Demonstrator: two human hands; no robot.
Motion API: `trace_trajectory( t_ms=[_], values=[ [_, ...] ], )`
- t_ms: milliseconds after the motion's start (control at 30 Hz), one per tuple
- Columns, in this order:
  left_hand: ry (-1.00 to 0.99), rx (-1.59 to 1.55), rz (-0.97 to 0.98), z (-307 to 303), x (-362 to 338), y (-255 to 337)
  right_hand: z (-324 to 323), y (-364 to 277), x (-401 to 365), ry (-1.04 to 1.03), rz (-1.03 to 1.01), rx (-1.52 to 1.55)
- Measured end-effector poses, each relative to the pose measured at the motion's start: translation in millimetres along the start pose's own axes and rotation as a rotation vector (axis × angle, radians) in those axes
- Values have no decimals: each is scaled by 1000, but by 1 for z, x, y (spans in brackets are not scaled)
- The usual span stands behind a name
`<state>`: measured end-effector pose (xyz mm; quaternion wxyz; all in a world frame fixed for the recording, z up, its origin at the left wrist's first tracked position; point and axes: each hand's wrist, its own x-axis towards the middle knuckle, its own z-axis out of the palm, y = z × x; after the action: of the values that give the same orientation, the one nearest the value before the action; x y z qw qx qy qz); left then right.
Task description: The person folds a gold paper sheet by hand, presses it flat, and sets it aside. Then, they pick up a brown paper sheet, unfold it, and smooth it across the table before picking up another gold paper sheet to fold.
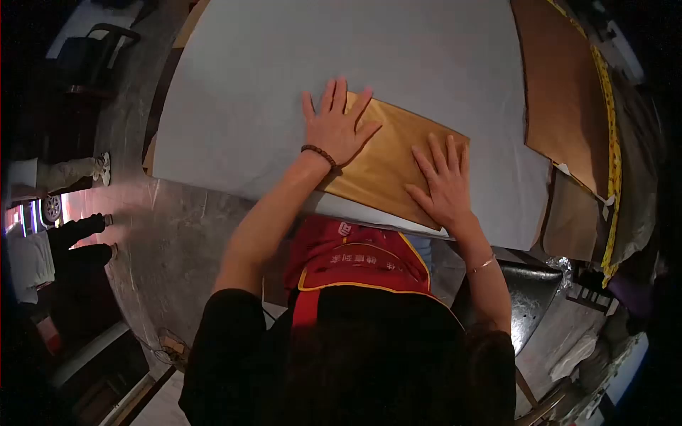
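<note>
Head-level view, steeply downward

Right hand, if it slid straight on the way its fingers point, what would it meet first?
Likely the far edge of the golden piece under the right hand, then the grey surface, which looks free ahead; depth is hard to judge.

Pretty much the only writing is on the red apron [312, 278] at the near side: a row of pale characters [366, 260], kinda blurry, though part of it looks like 健康到家. Just far of that there's a white mark [345, 229], can't make it out. The yellow strip [615, 163] along the right has dark marks, way too tiny to read.
</note>
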<state>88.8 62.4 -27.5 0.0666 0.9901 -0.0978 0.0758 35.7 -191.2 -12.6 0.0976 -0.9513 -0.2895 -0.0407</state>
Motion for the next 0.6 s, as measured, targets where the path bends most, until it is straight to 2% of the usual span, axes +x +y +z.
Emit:
trace_trajectory(
  t_ms=[33,100,133,200,233,267,333,433,600],
  values=[
    [-27,14,-7,-4,1,2,0,-1,0,-2,10,-5],
    [141,17,24,-3,1,3,-1,-2,1,28,22,41],
    [142,42,12,-6,-1,6,0,0,0,22,16,7],
    [220,234,156,-13,-6,10,3,-1,0,39,19,2],
    [241,84,253,-16,-10,20,3,-2,0,54,17,6],
    [169,-28,330,-19,-21,33,-1,-2,0,4,38,18],
    [55,-243,446,-24,-46,59,1,-2,-1,30,38,21],
    [19,-199,392,-18,-63,61,6,1,-2,54,14,8],
    [-33,-142,263,-26,-73,14,0,1,-3,33,-18,48]
  ],
)
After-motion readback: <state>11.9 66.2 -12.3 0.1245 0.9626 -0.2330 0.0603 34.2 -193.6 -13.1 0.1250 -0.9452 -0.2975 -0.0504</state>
